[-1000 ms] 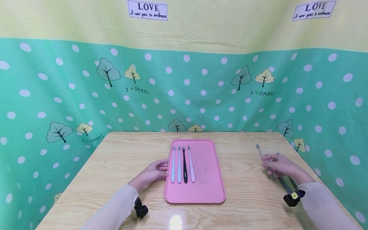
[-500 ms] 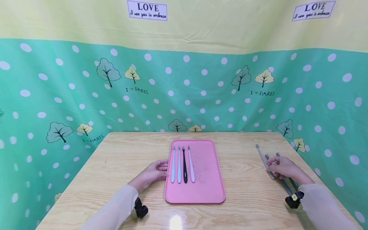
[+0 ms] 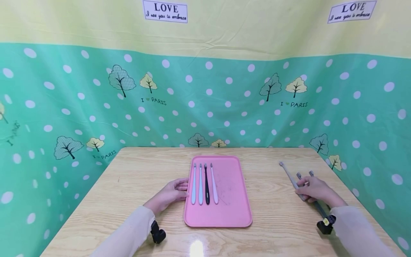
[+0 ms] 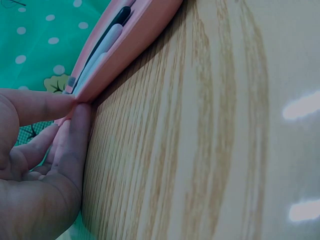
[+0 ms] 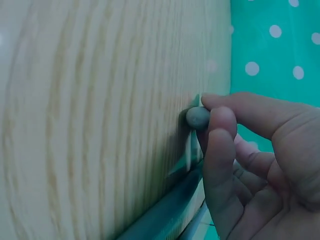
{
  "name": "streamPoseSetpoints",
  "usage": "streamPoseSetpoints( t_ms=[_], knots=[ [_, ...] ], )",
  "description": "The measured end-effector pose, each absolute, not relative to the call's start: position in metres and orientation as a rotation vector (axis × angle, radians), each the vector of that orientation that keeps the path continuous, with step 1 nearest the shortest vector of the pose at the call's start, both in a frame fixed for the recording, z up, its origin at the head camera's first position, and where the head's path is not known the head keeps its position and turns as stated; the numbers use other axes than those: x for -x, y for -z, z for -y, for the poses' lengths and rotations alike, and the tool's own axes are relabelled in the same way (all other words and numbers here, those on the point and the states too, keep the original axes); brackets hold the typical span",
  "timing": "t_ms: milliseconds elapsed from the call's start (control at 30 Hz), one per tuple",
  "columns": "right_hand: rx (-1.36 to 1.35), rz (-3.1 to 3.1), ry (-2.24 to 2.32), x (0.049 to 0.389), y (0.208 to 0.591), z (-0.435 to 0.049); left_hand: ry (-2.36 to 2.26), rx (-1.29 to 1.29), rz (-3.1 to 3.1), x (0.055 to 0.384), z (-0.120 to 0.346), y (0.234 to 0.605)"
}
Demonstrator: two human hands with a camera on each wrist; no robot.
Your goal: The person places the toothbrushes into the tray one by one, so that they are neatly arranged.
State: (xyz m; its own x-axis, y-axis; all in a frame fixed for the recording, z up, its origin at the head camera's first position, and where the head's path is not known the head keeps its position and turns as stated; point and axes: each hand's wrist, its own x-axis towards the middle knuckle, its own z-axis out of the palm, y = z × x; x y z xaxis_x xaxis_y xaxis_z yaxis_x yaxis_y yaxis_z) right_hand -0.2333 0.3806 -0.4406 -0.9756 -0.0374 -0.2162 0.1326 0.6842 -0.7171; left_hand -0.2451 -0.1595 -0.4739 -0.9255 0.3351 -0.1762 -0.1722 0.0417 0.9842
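Note:
On the pink tray (image 3: 229, 214), several toothbrushes lie side by side: a whitish one (image 3: 193, 189), a pale blue one (image 3: 200, 189), a black toothbrush (image 3: 206, 185) and a pale pink one (image 3: 214, 185). My left hand (image 3: 171, 192) holds the tray's left rim; in the left wrist view its thumb and forefinger meet at the edge. At the right, my right hand (image 3: 316, 189) pinches a grey toothbrush (image 3: 288, 175) near its handle end, bristle head pointing away and left. The rounded handle end (image 5: 198, 118) shows between the fingers in the right wrist view.
Two more dark grey-green toothbrushes lie under and beside the right hand, their heads (image 3: 299, 175) beyond it and a handle (image 5: 162, 212) below it. The wooden table (image 3: 144, 160) ends at a dotted green curtain (image 3: 176, 117). A black wrist camera (image 3: 157, 232) sits on each sleeve.
My right hand has shifted down along the leftmost grey toothbrush and now pinches it; its head has swung slightly left. The left hand and the tray stay put.

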Motion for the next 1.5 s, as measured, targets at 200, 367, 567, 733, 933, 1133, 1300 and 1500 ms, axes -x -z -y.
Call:
streamPoseSetpoints(
  t_ms=[200,367,567,733,933,1133,1300,1500],
  knots=[
    [-0.066,-2.636,1.199,0.234,0.445,-0.377,-1.935,-0.152,-1.977,0.245,0.159,0.474],
    [-0.077,-2.623,1.197,0.235,0.446,-0.375,-1.92,-0.121,-1.997,0.245,0.159,0.473],
    [-0.045,-2.611,1.209,0.235,0.447,-0.372,-1.924,-0.137,-1.99,0.245,0.159,0.474],
    [-0.006,-2.598,1.219,0.235,0.443,-0.366,-1.92,-0.134,-1.994,0.244,0.159,0.473],
    [0.043,-2.567,1.256,0.237,0.44,-0.354,-1.917,-0.126,-2.001,0.245,0.158,0.471],
    [0.079,-2.491,1.341,0.236,0.439,-0.335,-1.911,-0.105,-2.013,0.246,0.157,0.471],
    [0.123,-2.419,1.398,0.239,0.44,-0.318,-1.907,-0.091,-2.017,0.245,0.157,0.471],
    [0.202,-2.348,1.442,0.242,0.441,-0.299,-1.928,-0.12,-1.991,0.246,0.158,0.472]
  ],
)
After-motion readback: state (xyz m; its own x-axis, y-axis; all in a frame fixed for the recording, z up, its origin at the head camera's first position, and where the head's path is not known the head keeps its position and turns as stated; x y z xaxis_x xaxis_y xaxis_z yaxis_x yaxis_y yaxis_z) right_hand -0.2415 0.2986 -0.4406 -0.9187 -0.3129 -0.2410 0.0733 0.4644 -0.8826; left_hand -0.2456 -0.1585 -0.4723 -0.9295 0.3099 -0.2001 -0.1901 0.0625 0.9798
